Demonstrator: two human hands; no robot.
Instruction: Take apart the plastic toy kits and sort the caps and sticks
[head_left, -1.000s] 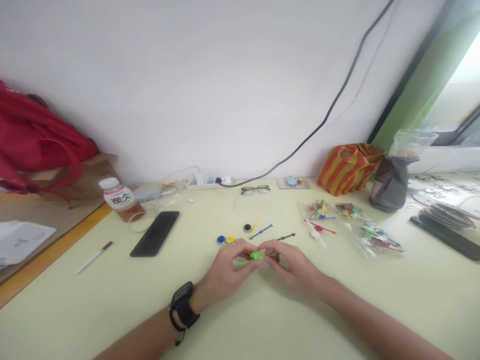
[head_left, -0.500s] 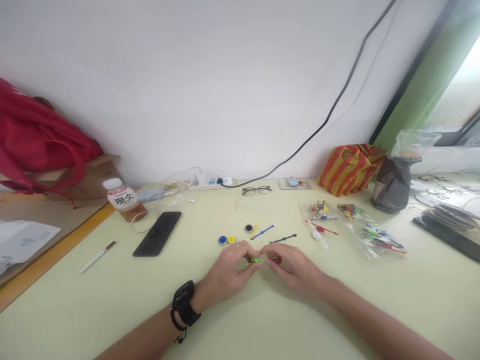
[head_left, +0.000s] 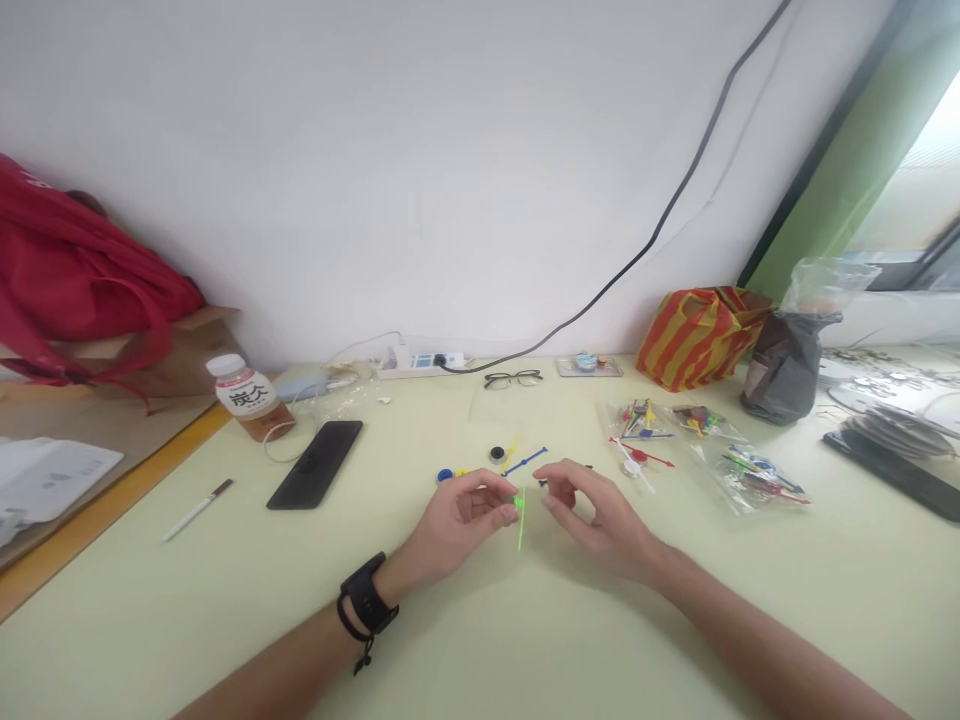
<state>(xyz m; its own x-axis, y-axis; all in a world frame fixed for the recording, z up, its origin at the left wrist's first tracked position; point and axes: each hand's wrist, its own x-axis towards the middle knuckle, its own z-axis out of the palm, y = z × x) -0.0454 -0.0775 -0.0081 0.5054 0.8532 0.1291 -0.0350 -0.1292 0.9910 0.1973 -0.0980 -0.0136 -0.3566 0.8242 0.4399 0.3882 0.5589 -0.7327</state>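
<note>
My left hand (head_left: 459, 522), with a black watch on its wrist, pinches a small green plastic piece (head_left: 520, 510) whose thin pointer hangs downward. A little to its right my right hand (head_left: 592, 515) hovers with fingertips pinched together, close to the green piece but apart from it; whether it holds anything I cannot make out. Just beyond the hands lie a blue disc (head_left: 444, 476), a black disc (head_left: 496, 455), a yellow pointer (head_left: 511, 450) and a blue pointer (head_left: 526, 461).
Clear bags of coloured pointers (head_left: 705, 445) lie at the right. A black phone (head_left: 316, 463), a drink bottle (head_left: 247, 397), a pen (head_left: 196, 509), glasses (head_left: 512, 379) and a power strip (head_left: 420, 362) sit farther back. A striped bag (head_left: 699, 335) stands by the wall.
The hands have come apart and lifted slightly. The green piece stays with my left hand and its pointer now hangs down instead of lying across between both hands.
</note>
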